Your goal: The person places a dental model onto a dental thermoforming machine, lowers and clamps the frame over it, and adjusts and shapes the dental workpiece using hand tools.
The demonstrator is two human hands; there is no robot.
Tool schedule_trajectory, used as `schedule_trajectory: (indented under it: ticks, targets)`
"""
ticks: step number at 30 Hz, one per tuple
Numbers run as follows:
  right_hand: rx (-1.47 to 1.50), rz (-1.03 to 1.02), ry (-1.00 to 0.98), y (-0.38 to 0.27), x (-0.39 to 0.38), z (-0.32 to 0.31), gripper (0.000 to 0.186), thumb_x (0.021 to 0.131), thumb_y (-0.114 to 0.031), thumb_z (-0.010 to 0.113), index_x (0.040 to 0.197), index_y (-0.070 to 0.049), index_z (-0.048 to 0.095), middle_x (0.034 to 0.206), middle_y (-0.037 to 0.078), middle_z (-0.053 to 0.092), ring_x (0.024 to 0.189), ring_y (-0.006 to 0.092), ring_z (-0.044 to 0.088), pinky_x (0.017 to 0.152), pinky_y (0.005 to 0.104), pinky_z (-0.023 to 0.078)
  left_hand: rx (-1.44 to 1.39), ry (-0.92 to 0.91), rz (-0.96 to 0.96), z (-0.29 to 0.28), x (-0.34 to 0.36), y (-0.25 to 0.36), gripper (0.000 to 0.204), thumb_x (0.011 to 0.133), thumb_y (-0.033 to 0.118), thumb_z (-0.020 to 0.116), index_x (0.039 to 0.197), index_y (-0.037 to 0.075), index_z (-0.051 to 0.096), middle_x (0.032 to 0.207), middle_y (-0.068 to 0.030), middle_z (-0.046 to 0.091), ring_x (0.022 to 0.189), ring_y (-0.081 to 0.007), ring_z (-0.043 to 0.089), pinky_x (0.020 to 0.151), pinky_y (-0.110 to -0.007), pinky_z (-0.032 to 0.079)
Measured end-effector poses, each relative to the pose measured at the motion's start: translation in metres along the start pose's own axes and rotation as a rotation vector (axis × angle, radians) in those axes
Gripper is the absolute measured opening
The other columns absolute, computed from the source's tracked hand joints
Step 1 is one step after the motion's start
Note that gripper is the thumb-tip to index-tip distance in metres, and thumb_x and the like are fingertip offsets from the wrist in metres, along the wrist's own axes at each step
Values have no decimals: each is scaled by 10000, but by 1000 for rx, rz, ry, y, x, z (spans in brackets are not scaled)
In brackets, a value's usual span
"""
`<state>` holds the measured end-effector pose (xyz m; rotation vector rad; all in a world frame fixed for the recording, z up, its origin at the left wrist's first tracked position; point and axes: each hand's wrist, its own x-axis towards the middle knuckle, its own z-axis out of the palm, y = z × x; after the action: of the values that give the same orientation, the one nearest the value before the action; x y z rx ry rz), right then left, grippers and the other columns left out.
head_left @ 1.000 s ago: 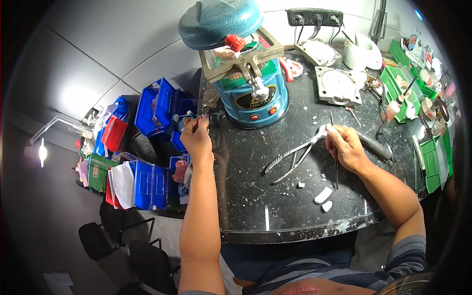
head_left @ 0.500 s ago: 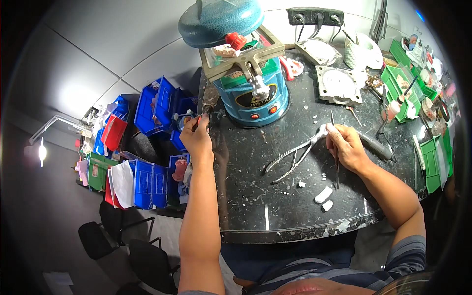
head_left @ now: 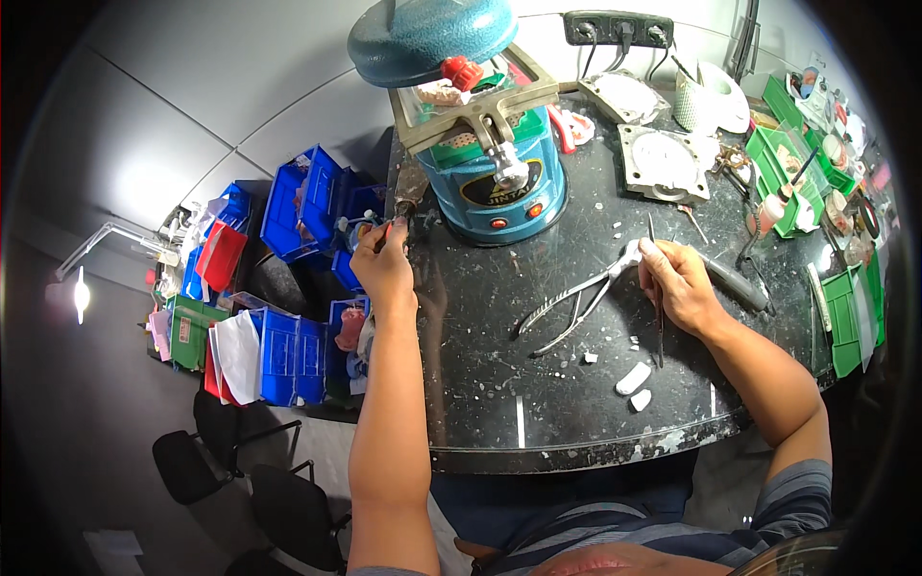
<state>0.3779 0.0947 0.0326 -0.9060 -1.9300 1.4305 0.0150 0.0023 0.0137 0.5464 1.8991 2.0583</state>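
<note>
My left hand [head_left: 384,267] is closed at the bench's left edge, its fingertips pinching a tool with a reddish-brown handle [head_left: 389,233]. A broad, dull end seems to reach up from it beside the blue machine; its exact kind is unclear. Over the right part of the bench, my right hand [head_left: 680,286] is closed on a slim double-ended carving tool [head_left: 660,336]. One narrow tip points away from me, the other toward me. Long-handled metal nippers [head_left: 574,305] lie open just left of this hand, their head close to its fingers. Two white plaster pieces [head_left: 633,378] lie nearer me.
The blue machine [head_left: 509,206] with its raised lid and clamp frame stands at the back. Two metal flasks [head_left: 663,165] lie behind my right hand, with a dark cylindrical tool [head_left: 732,285] beside it. Blue bins [head_left: 293,360] flank the left; green trays [head_left: 845,322] stand at right.
The view has shifted very slightly. Both hands keep their grips and stay in nearly the same places.
</note>
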Motion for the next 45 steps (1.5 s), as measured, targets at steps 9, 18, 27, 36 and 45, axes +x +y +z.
schedule_trajectory:
  ticks: [9, 18, 27, 36, 45]
  targets:
    - [-5, 7, 0, -3, -1, 0, 538, 1064, -391, 497, 671, -31, 569, 572, 2, 505, 526, 87, 480, 501, 270, 382, 30, 5, -14, 1, -1, 3, 52, 872, 75, 736, 883, 25, 727, 736, 41, 611, 607, -39, 487, 554, -198, 342]
    - [-23, 2, 1, -2, 0, 0, 541, 1064, -389, 495, 668, -30, 576, 564, 4, 508, 516, 88, 481, 496, 272, 383, 34, -23, 7, -3, 1, 0, 194, 861, 96, 763, 966, -63, 731, 755, 10, 633, 636, -60, 511, 596, -225, 375]
    - [-23, -15, 7, -4, -1, 0, 545, 1063, -396, 498, 665, -31, 575, 565, 3, 508, 514, 84, 481, 492, 270, 383, 14, -22, -2, -4, 3, -2, 218, 852, 98, 764, 987, -70, 728, 772, 5, 639, 649, -61, 519, 612, -216, 385]
    - [-11, 2, 8, -5, -1, 1, 549, 1063, -402, 498, 662, -33, 568, 566, 0, 500, 511, 79, 473, 489, 264, 378, 45, -16, -5, -3, 2, 0, 212, 854, 99, 764, 983, -66, 732, 776, 10, 638, 666, -62, 511, 636, -218, 384]
    - [-42, -24, 5, -4, 0, 0, 552, 1066, -399, 492, 663, -29, 563, 565, 3, 495, 515, 84, 475, 493, 270, 380, 21, -17, 3, -3, 2, -2, 204, 854, 92, 759, 981, -65, 733, 778, 9, 638, 671, -59, 513, 630, -222, 382]
